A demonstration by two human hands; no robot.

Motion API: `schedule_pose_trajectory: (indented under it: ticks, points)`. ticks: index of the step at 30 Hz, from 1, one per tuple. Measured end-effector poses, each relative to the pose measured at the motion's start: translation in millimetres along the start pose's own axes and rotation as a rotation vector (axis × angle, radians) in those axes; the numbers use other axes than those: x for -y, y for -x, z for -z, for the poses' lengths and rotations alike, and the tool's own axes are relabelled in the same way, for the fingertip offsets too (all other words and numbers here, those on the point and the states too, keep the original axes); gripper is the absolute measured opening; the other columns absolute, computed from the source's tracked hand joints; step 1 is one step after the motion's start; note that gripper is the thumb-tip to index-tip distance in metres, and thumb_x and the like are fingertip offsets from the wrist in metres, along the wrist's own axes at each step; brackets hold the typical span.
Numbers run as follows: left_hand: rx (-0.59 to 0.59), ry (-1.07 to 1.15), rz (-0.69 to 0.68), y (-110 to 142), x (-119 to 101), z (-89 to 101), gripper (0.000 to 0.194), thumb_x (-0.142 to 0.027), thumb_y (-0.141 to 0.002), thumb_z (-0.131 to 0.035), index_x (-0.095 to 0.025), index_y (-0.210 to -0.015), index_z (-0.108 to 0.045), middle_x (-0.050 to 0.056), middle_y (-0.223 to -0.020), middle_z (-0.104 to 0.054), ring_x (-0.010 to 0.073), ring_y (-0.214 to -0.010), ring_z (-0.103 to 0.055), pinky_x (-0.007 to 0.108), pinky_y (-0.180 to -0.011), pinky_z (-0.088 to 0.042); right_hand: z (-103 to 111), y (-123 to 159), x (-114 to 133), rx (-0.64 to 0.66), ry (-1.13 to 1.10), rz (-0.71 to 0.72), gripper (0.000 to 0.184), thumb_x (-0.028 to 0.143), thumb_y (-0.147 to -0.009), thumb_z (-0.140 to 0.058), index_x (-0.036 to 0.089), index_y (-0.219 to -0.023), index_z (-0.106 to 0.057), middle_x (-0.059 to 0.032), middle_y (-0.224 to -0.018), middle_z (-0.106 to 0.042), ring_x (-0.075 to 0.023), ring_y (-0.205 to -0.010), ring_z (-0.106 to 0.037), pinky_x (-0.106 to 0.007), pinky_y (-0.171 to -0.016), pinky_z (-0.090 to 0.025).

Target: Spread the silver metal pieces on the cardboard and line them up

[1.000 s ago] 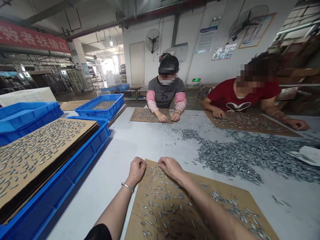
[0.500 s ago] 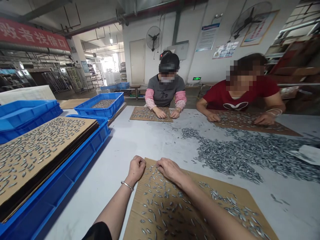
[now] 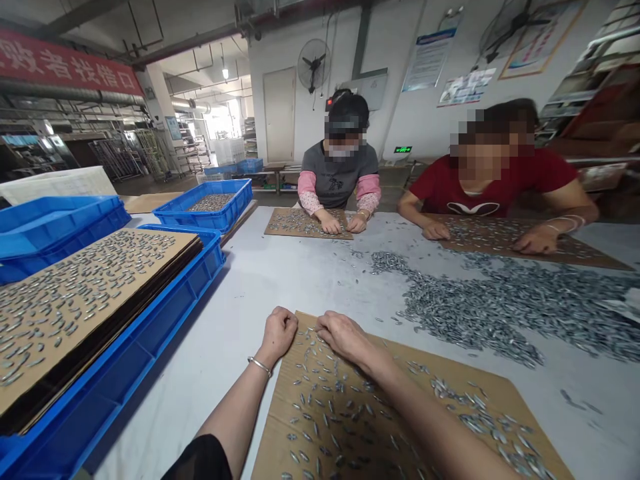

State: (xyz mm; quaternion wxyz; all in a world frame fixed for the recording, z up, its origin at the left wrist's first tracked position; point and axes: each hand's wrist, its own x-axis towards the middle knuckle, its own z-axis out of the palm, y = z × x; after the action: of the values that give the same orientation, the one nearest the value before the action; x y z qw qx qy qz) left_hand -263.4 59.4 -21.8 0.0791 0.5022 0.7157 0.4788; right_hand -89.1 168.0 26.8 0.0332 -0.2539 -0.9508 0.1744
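Note:
A brown cardboard sheet (image 3: 300,380) lies before me, scattered with small silvery spindle-shaped metal pieces (image 3: 327,421). My left hand (image 3: 280,335) is closed beside its far left corner, with the fingertips curled in at the edge. Whatever those fingers may hold is hidden. On the far part of the sheet, my right hand (image 3: 345,339) has its fingers pinched together and pointing left, among the pieces. Anything in that pinch is too small to make out. My right forearm crosses over the sheet, where more pieces lie thickly along the right side.
A large heap of metal pieces (image 3: 470,307) covers the table to the right. At left, a blue tray (image 3: 165,347) holds stacked cardboard sheets (image 3: 150,257) topped with pieces. More blue trays (image 3: 210,217) stand behind. Across the table, two people (image 3: 337,177) work over cardboard sheets.
The view has turned slightly, so everything sits a little farther right and higher. My hands keep almost the same place at the sheet's far end.

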Motion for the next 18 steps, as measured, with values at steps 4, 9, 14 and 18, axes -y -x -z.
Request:
schedule_pose_trajectory:
  ticks: [4,9,14,18]
  points:
    - [-0.003,0.003,0.005,0.8,0.9,-1.0,0.018,-0.012,-0.085,-0.054,-0.021,-0.072,-0.063,0.003,-0.080,-0.064,0.0177,-0.078,-0.062,0.031,-0.076,-0.048,4.4,2.8,15.3,0.067,0.094,0.038,0.020,0.019,-0.095,-0.054,0.021,-0.088,-0.073,-0.0080,-0.097,-0.071,-0.0195,-0.086,-0.063,-0.028,-0.072,-0.035]
    - [-0.002,0.004,0.005,2.7,3.7,-3.4,0.017,-0.012,-0.086,-0.055,-0.020,-0.073,-0.063,0.003,-0.082,-0.064,0.0180,-0.080,-0.062,0.031,-0.078,-0.049,4.3,3.8,22.3,0.086,0.136,0.059,0.025,0.022,-0.098,-0.050,0.020,-0.082,-0.069,-0.0092,-0.093,-0.071,-0.0199,-0.083,-0.063,-0.029,-0.071,-0.034]
    - [-0.006,0.002,0.004,3.4,4.9,-5.1,0.017,-0.012,-0.085,-0.056,-0.020,-0.072,-0.063,0.003,-0.078,-0.063,0.0182,-0.078,-0.060,0.032,-0.077,-0.048,-1.1,3.0,19.5,0.084,0.165,0.046,0.017,0.015,-0.093,-0.053,0.019,-0.084,-0.067,-0.0067,-0.088,-0.071,-0.0184,-0.079,-0.063,-0.027,-0.068,-0.033]
    - [-0.004,0.005,0.001,3.9,4.5,-5.6,0.018,-0.012,-0.085,-0.056,-0.020,-0.071,-0.062,0.003,-0.077,-0.062,0.0179,-0.076,-0.060,0.031,-0.075,-0.048,-6.3,2.3,22.5,0.050,0.232,0.035,0.021,0.017,-0.096,-0.049,0.017,-0.090,-0.069,-0.0119,-0.097,-0.071,-0.0214,-0.085,-0.065,-0.029,-0.072,-0.034]
